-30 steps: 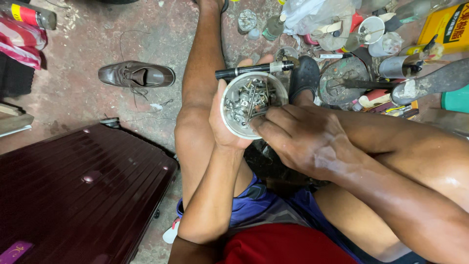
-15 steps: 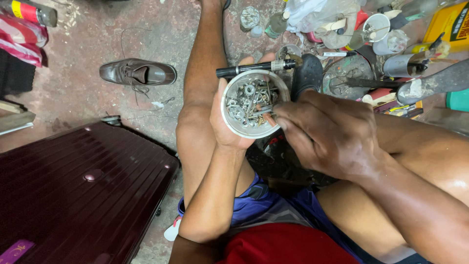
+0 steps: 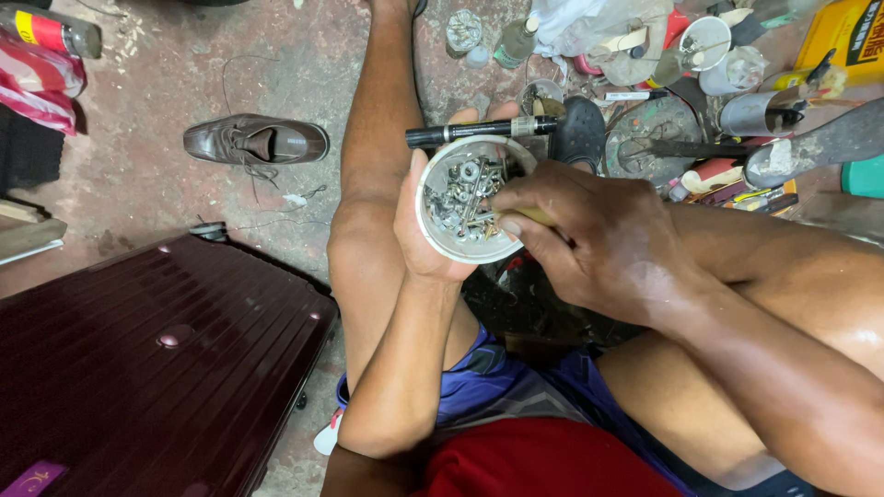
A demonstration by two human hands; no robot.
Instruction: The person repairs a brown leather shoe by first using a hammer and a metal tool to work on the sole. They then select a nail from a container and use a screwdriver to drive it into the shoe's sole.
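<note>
A: Largest items first, please.

B: A dark maroon hard-shell suitcase [image 3: 138,368] is noted lying flat on the floor at near left. The concrete floor [image 3: 166,74] is seen to be stained and littered. A brown leather shoe [image 3: 256,141] is recorded further off on the left, and a crowd of tins, bottles and jars [image 3: 700,55] at far right. No table is present; the work is done seated on the floor of a cramped workshop.

A: And the item in hand?

B: A round white tub [image 3: 471,199], filled with screws, nuts and washers [image 3: 460,195], is held above the lap, centre of scene. It is cupped from below and the left by the left hand [image 3: 425,221], the grip closed round its wall; a black marker pen [image 3: 479,132] is also pinned across the far rim by those fingers. The right hand [image 3: 589,235] is pinched shut on a slim yellowish tool [image 3: 529,216], its tip among the hardware.

A: Handling?

B: The tub is judged thin-walled yet weighty with metal, and easily spilled if tilted. It is best held round the wall and underside. The contents are judged small, hard and sharp.
</note>
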